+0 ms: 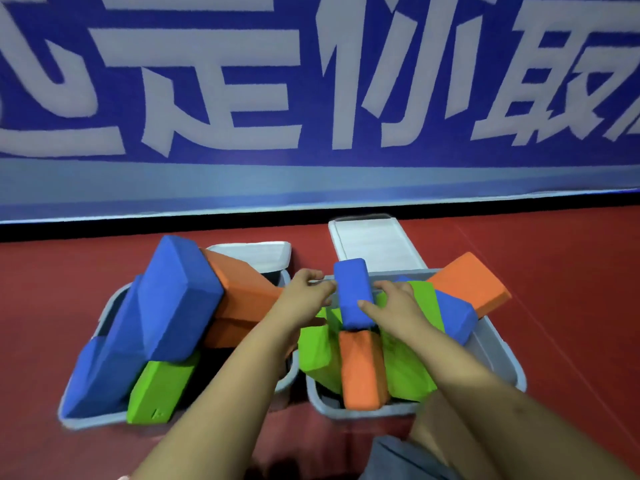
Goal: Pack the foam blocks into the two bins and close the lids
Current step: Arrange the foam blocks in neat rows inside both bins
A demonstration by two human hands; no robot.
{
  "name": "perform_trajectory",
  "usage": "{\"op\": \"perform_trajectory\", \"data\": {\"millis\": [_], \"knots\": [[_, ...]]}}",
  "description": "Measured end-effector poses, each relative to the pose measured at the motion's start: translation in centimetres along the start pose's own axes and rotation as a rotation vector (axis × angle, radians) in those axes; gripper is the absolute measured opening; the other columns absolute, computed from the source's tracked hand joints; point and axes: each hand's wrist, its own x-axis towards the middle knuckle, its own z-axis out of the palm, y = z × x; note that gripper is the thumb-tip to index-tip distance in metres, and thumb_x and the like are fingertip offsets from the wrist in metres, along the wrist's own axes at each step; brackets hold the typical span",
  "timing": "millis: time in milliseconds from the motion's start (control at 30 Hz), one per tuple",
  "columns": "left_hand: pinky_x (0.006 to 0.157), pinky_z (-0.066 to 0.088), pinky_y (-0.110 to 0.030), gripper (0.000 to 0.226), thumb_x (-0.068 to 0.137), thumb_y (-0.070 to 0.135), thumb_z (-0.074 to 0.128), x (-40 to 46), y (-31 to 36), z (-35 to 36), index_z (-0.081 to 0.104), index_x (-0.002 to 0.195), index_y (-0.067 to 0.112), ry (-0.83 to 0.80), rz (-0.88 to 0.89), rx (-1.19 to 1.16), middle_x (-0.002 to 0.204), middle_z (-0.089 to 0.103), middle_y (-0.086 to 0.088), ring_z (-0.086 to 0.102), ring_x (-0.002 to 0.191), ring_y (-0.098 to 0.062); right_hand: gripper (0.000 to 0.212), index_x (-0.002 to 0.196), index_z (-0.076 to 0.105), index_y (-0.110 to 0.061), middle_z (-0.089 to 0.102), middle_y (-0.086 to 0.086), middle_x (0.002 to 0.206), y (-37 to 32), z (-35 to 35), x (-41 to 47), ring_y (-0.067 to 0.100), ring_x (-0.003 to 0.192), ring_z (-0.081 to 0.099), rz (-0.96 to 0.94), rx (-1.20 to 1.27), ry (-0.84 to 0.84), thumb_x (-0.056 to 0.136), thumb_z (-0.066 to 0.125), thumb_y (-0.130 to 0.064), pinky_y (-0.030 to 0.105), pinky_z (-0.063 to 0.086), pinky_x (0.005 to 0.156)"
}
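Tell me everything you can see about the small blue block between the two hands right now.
The small blue block is a rounded-edged brick that looks like matte foam, unmarked. It stands tilted, its top leaning away, above the right bin, poking well over the rim. Its lower end sits on the orange block and the green blocks. The right hand grips its near right side with the thumb across the face; the left hand is at its left edge, contact unclear.
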Motion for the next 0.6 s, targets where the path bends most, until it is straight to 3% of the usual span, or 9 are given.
{"op": "perform_trajectory", "data": {"millis": [100,233,400,500,600], "knots": [[0.061,0.048,-0.026,0.023,0.094,0.022,0.057,-2.3,1.3,-4.4,0.052,0.115,0.014,0.053,0.083,-0.077,0.098,0.06,-0.001,0.063,0.086,-0.014,0.057,0.135,0.047,-0.014,0.037,0.013,0.135,-5.0,1.1,-0.9,0.022,0.125,0.044,-0.11,0.02,-0.037,0.085,0.066,-0.036,0.02,0.03,0.103],[0.076,0.048,-0.031,0.008,0.095,0.023,0.057,-5.7,1.5,-10.5,0.057,0.103,0.023,0.111,0.187,-0.07,0.104,0.066,0.0,0.066,0.096,-0.014,0.056,0.132,0.05,-0.017,0.035,0.011,0.133,-10.7,3.3,-1.4,0.019,0.112,0.049,-0.221,0.038,-0.117,0.084,0.067,-0.038,0.017,0.033,0.095],[0.074,0.048,-0.024,0.01,0.096,0.017,0.055,-8.6,0.3,-15.8,0.057,0.097,0.027,0.236,0.254,-0.087,0.103,0.065,0.001,0.066,0.086,-0.008,0.052,0.126,0.054,-0.013,0.034,0.014,0.136,-15.2,7.1,-1.6,0.022,0.126,0.042,-0.257,0.102,-0.162,0.082,0.069,-0.039,0.02,0.03,0.102],[0.076,0.051,-0.026,0.012,0.097,0.014,0.053,-9.2,-0.7,-18.8,0.057,0.099,0.025,0.384,0.291,-0.148,0.106,0.065,0.0,0.066,0.088,-0.009,0.054,0.122,0.056,-0.016,0.04,0.015,0.133,-16.8,9.5,-1.5,0.025,0.117,0.049,-0.256,0.114,-0.19,0.079,0.071,-0.044,0.026,0.036,0.101],[0.083,0.05,-0.027,0.014,0.095,0.012,0.055,-8.7,-2.6,-21.6,0.058,0.103,0.023,0.459,0.287,-0.115,0.106,0.062,0.008,0.06,0.091,-0.003,0.064,0.127,0.053,-0.026,0.036,0.011,0.139,-17.5,11.4,-1.4,0.026,0.126,0.044,-0.293,0.066,-0.202,0.072,0.072,-0.052,0.036,0.036,0.108]]}}
